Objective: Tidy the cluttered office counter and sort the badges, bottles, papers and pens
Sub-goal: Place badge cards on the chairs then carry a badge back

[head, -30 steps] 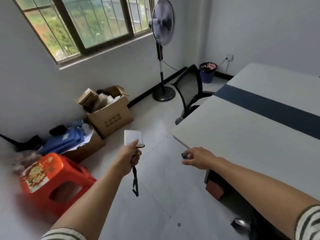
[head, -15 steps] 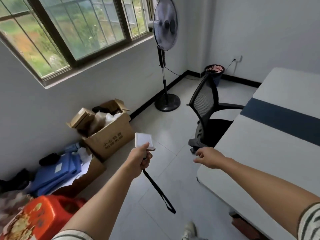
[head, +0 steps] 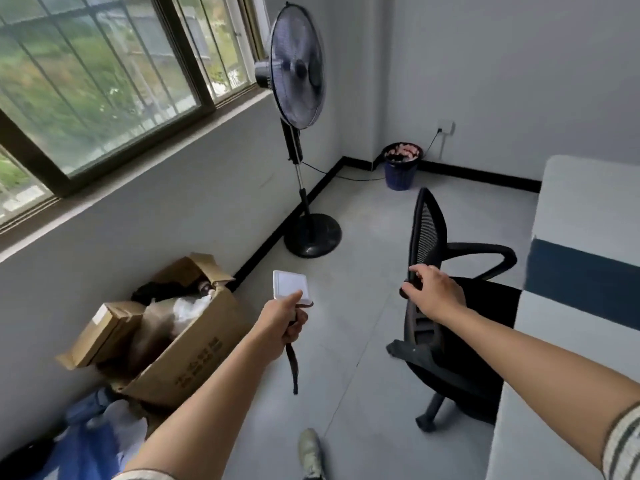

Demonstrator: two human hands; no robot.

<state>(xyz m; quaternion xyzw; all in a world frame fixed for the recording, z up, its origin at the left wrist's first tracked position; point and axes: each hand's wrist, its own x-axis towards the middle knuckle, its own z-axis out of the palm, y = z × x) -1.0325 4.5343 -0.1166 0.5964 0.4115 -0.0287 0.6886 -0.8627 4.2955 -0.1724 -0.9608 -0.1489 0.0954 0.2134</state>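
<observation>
Head view: 2 bare arms reach forward over a grey floor, with a white desk (head: 588, 202) along the 3 o'clock edge.
Step in hand: 1 badge is being carried away from the desk, apparently to be sorted. No pile of badges is in view.
Left hand (head: 282, 322): closed in a fist round the bottom of the badge (head: 289, 285) and the top of its strap (head: 293, 365), thumb against the card.
Badge position: just below the middle of the view, held upright in the air over the floor, touching nothing but the hand.
Badge look: a white, squarish card holder with rounded corners, a thin raised rim and a blank face. The flat dark strap hangs straight down from the fist, its end loose.
Right hand (head: 434, 294): at 3 o'clock from the badge, fingers and thumb curled over the edge of a black mesh chair (head: 427, 223) back.
Next move: probably shifting the chair aside, then setting the badge down without the strap snagging.
Around: cardboard box (head: 194, 355) at 8 o'clock, standing fan (head: 298, 71) at 12 o'clock, blue bin (head: 401, 166) at 1 o'clock.
</observation>
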